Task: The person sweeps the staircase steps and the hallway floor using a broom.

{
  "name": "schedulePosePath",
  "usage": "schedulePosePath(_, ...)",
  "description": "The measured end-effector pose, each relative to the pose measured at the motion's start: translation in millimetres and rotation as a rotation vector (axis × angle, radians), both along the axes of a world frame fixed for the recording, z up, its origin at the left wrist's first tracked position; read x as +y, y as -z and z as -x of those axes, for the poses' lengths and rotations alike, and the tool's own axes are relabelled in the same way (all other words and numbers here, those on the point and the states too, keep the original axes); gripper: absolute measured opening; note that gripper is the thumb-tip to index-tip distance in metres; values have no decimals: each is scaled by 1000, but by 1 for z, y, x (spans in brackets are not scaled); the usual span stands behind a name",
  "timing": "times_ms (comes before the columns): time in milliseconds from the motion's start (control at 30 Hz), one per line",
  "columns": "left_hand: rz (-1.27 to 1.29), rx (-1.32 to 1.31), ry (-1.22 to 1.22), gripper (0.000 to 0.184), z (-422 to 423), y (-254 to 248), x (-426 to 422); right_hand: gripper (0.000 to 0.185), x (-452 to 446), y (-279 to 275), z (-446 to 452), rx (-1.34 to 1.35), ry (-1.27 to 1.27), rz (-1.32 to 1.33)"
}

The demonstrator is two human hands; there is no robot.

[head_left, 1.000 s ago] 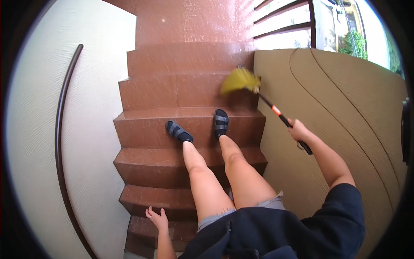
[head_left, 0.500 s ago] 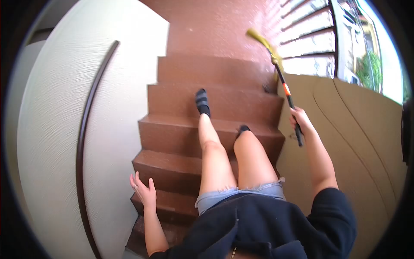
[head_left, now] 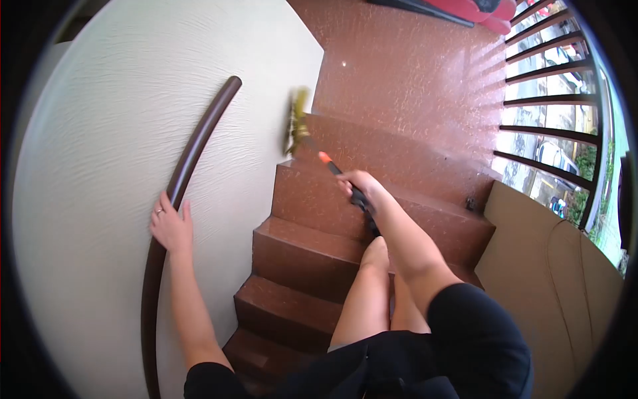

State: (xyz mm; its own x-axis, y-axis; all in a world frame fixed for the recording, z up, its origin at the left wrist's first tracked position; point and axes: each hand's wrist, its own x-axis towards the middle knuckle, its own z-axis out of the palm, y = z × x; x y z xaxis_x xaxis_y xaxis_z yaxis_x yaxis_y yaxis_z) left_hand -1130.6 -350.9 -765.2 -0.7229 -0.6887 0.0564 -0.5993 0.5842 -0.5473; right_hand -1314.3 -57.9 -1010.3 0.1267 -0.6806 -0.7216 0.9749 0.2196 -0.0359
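Note:
My right hand [head_left: 359, 186] is wrapped round the black handle of a short broom [head_left: 297, 126]. Its yellow-green bristle end, blurred by motion, is beside the white wall at the left end of an upper step. A bright orange band marks the handle above my grip. On the left, my left hand [head_left: 171, 225] rests on the dark brown handrail [head_left: 199, 141], fingers laid over it, with a ring on one finger.
Reddish-brown stairs [head_left: 312, 249] lead up to a landing [head_left: 405, 73]. Dark railing bars [head_left: 551, 100] line the right, above a tan wall [head_left: 531, 259]. A red and dark object [head_left: 458, 10] lies at the landing's far edge.
The broom has swung from the right side over to the left wall. My left hand has moved from mid-air onto the handrail. The view has shifted up toward the landing.

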Motion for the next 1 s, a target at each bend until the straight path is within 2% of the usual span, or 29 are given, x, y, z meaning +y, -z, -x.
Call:
schedulePosePath(67,142,-87,-51,51,-2,15,-15,13,-39,66,2,-385,39,-114)
schedulePosePath(100,239,-85,72,50,-3,18,-18,14,-33,77,-1,-197,32,-29)
schedulePosePath(133,231,-104,79,50,1,24,-24,14,-13,84,-1,-258,98,-15)
schedulePosePath(167,227,-103,81,50,-1,23,-23,15,10,104,-7,-225,129,-178)
schedulePosePath(233,225,-99,78,50,-1,22,-24,23,75,124,-22,-19,83,-190)
schedulePosePath(267,224,-85,92,50,-1,23,-26,28,90,96,-16,4,6,-355)
schedulePosePath(300,220,-74,103,50,-3,20,-25,24,89,52,-15,152,-22,-562)
schedulePosePath(367,210,-72,103,50,-2,17,-24,17,92,14,-40,515,-102,-605)
schedulePosePath(400,204,-71,108,50,-1,16,-25,13,86,-20,-45,441,30,-557)
schedulePosePath(467,191,-65,109,50,-1,14,-25,12,52,-93,-49,137,92,-494)
schedulePosePath(533,168,-54,132,50,3,12,-21,8,13,-126,-64,-113,112,-340)
schedulePosePath(600,169,-109,44,50,7,12,-18,14,-19,-103,-71,-132,248,-271)
schedulePosePath(633,132,-86,65,50,7,14,-20,16,-39,-70,-68,-206,256,-274)
schedulePosePath(667,118,-83,84,50,6,16,-21,18,-53,-42,-59,-23,238,-261)
schedulePosePath(700,138,-90,102,49,5,18,-21,18,-58,0,-47,-12,225,-242)
schedulePosePath(733,161,-101,115,48,3,18,-19,17,-51,56,-40,-459,396,-111)
schedulePosePath(767,159,-101,128,48,2,19,-17,16,-36,90,-32,-479,329,-83)
schedulePosePath(800,168,-91,145,48,4,21,-16,15,-9,94,-22,-440,373,-71)
schedulePosePath(867,165,-103,170,48,7,17,-12,13,74,79,0,-181,289,-84)
schedulePosePath(900,168,-124,102,48,12,17,-6,17,125,111,-14,-229,414,-74)
schedulePosePath(933,172,-141,31,48,16,18,0,22,180,118,-9,-284,357,-188)
schedulePosePath(967,166,-149,25,48,18,17,2,19,223,61,19,-181,274,-228)
schedulePosePath(1000,160,-147,25,48,15,17,1,16,293,85,14,-285,209,-145)
